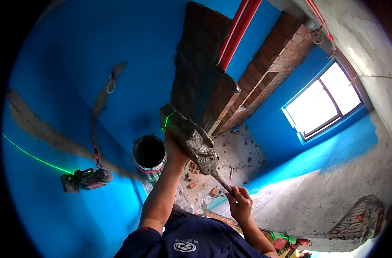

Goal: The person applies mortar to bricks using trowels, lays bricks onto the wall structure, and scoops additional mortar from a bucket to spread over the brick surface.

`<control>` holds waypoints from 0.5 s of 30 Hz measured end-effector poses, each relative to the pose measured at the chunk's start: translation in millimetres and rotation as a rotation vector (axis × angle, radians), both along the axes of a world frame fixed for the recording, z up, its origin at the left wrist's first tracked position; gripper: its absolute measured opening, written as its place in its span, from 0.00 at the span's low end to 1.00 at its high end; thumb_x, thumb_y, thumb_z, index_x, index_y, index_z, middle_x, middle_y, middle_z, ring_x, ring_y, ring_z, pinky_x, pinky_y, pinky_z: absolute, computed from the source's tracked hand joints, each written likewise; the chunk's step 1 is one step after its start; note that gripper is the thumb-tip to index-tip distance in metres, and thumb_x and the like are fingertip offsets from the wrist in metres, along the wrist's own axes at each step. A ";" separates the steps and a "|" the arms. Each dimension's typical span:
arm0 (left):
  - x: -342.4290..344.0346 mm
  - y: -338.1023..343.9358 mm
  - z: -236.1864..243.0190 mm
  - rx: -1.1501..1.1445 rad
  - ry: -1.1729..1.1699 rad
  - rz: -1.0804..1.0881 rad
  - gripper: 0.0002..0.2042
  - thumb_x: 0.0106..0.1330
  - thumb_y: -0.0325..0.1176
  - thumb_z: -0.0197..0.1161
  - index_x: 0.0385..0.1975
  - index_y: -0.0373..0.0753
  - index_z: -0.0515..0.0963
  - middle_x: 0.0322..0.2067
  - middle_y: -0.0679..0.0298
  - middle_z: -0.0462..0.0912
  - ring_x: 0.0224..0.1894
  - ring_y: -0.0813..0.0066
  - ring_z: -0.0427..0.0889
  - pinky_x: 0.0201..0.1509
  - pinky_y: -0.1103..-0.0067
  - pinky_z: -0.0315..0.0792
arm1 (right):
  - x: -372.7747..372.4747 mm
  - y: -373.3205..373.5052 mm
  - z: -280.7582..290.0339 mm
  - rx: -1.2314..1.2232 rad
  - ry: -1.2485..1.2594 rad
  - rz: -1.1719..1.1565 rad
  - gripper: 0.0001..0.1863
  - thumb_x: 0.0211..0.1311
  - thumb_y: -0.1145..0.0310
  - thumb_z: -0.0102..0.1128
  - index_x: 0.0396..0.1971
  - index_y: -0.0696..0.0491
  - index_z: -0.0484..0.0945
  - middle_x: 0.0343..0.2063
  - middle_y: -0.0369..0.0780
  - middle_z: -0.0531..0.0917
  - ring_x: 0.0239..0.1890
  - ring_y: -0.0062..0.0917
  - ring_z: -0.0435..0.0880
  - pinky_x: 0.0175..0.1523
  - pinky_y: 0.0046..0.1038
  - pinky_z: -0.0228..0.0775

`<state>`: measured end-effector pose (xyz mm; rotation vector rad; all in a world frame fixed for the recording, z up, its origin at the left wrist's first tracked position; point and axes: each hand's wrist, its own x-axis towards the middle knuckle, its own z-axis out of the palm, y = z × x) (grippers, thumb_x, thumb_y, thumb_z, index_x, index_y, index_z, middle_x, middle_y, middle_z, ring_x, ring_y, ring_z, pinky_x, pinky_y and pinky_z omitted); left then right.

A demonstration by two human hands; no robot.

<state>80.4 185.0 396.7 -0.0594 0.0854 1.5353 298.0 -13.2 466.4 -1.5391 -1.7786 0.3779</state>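
Note:
My left hand (173,145) grips a long grey brick (177,122) from below, its fingers partly hidden by the brick. Across the brick's far end runs a short green laser line. In my right hand (240,204) is the handle of a trowel (222,182), with the fingers wrapped round it. Wet grey mortar (203,151) covers the blade and lies against the brick's near end. The brick is tilted in front of a dark brick wall section (199,64). Below and left of it stands a black bucket (138,164) with a dark inside.
A black and red device (89,177) sits on the blue wall (71,56) at left, beside a green laser line. Red pipes (239,32) run down near a brick column (264,71). Broken bricks (214,191) and rubble lie on the floor. A window (323,101) is at right.

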 end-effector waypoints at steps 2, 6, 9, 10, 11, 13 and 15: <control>-2.9 -2.4 -2.5 -0.013 -0.011 0.014 0.32 0.66 0.64 0.35 0.62 0.49 0.64 0.61 0.60 0.67 0.61 0.53 0.66 0.66 0.55 0.55 | 0.2 -4.2 1.6 0.048 -0.111 -0.012 0.13 0.54 0.74 0.65 0.40 0.54 0.80 0.31 0.43 0.81 0.29 0.33 0.83 0.33 0.28 0.75; -7.8 -8.1 6.8 0.006 0.004 0.045 0.34 0.65 0.66 0.37 0.63 0.49 0.63 0.61 0.58 0.67 0.61 0.53 0.65 0.66 0.56 0.56 | 12.2 -15.6 11.8 -0.025 -0.177 -0.032 0.12 0.54 0.74 0.64 0.40 0.55 0.80 0.30 0.43 0.80 0.27 0.33 0.81 0.32 0.29 0.73; -12.4 -12.1 10.7 -0.019 0.046 0.086 0.35 0.65 0.66 0.38 0.63 0.48 0.63 0.61 0.58 0.66 0.61 0.52 0.65 0.66 0.57 0.57 | 15.1 -21.3 29.0 -0.042 -0.244 -0.037 0.11 0.53 0.74 0.64 0.38 0.55 0.80 0.29 0.42 0.80 0.26 0.32 0.82 0.31 0.29 0.73; -13.0 -12.7 10.6 -0.002 0.071 0.114 0.35 0.65 0.66 0.38 0.63 0.47 0.62 0.61 0.57 0.66 0.61 0.52 0.65 0.66 0.58 0.57 | 16.4 -23.0 35.5 -0.070 -0.292 -0.049 0.11 0.53 0.74 0.64 0.38 0.56 0.81 0.28 0.42 0.80 0.27 0.32 0.82 0.31 0.29 0.73; -13.2 -12.8 10.2 -0.002 0.068 0.119 0.35 0.65 0.66 0.38 0.63 0.47 0.62 0.61 0.57 0.66 0.61 0.52 0.65 0.66 0.58 0.57 | 17.7 -24.4 41.0 -0.077 -0.299 -0.040 0.11 0.52 0.74 0.65 0.37 0.56 0.81 0.28 0.42 0.80 0.27 0.32 0.82 0.31 0.28 0.74; -13.5 -12.7 9.0 -0.095 0.055 0.120 0.35 0.65 0.65 0.38 0.63 0.46 0.62 0.60 0.58 0.67 0.60 0.53 0.67 0.65 0.57 0.58 | 20.5 -23.8 48.4 -0.102 -0.264 -0.007 0.10 0.52 0.74 0.65 0.37 0.56 0.81 0.28 0.43 0.80 0.27 0.32 0.82 0.31 0.28 0.74; -11.1 -8.3 -0.7 0.060 -0.004 0.135 0.34 0.66 0.65 0.38 0.63 0.46 0.63 0.60 0.58 0.68 0.60 0.53 0.67 0.65 0.57 0.58 | 16.8 -21.1 55.8 -0.108 -0.204 0.018 0.10 0.52 0.74 0.65 0.36 0.57 0.81 0.27 0.43 0.80 0.26 0.31 0.82 0.29 0.28 0.73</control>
